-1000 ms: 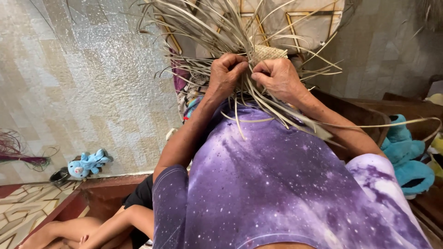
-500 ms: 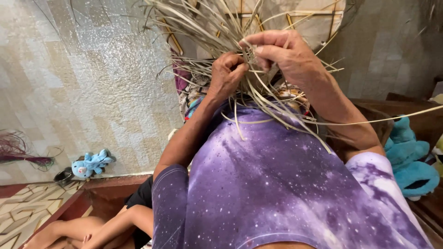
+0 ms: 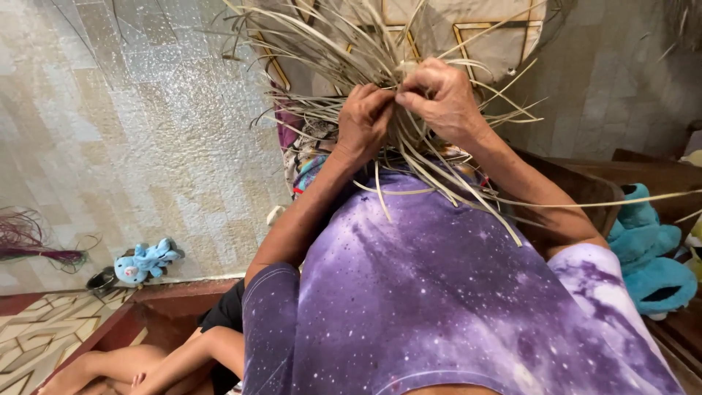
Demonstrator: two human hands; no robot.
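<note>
A small blue plush toy (image 3: 146,260) is seen at eight o'clock on the pale tiled floor (image 3: 131,132), with a bundle of reddish-purple strands (image 3: 33,245) at nine o'clock. Turquoise slippers (image 3: 651,256) are found at four o'clock beside dark wooden furniture (image 3: 585,190).

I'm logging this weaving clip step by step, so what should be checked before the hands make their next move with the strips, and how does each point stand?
1. Left hand gripping the pale weaving strips: ok, fingers curled into the bundle.
2. Right hand pinching a strip: ok, fingertips closed at the bundle's centre.
3. Hands close together: ok, they meet at the same spot.
4. Loose strip ends free: not ok, many splay out and trail over the purple shirt.
5. Woven part visible: cannot tell, the hands hide it.
6. Blue plush toy out of the way: ok, it lies apart on the floor.
</note>
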